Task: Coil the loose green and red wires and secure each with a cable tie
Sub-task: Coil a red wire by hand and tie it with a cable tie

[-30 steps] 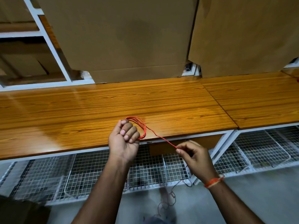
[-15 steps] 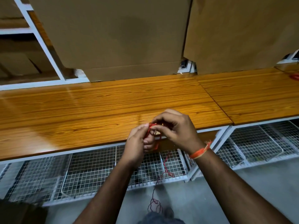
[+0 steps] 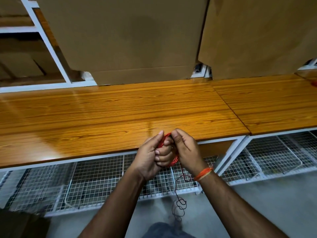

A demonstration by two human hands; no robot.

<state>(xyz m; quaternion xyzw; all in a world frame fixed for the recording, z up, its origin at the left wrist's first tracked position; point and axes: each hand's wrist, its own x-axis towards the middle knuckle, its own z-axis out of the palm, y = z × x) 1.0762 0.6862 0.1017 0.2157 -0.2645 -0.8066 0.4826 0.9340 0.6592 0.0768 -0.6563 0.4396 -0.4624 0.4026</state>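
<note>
A coil of red wire (image 3: 175, 160) sits between my two hands, just in front of the wooden bench's near edge. My left hand (image 3: 151, 157) grips the coil with fingers curled through it. My right hand (image 3: 186, 148) pinches the top of the coil with thumb and fingers, pressed against the left hand. The loose tail of the red wire (image 3: 179, 201) hangs down from the coil toward the floor in tangled loops. No green wire or cable tie shows. Another bit of red (image 3: 314, 82) lies at the far right edge of the bench, too cut off to identify.
The orange wooden bench top (image 3: 111, 114) runs across the view, with a second one (image 3: 274, 103) adjoining on the right. Large cardboard boxes (image 3: 123, 36) stand at its back. White wire-mesh baskets (image 3: 82, 182) sit under the bench. Grey floor lies below.
My right hand came from pulling the wire out to the right back to the coil at my left hand, laying on a loop. Both hands now sit closer together, and the tail hangs shorter.
</note>
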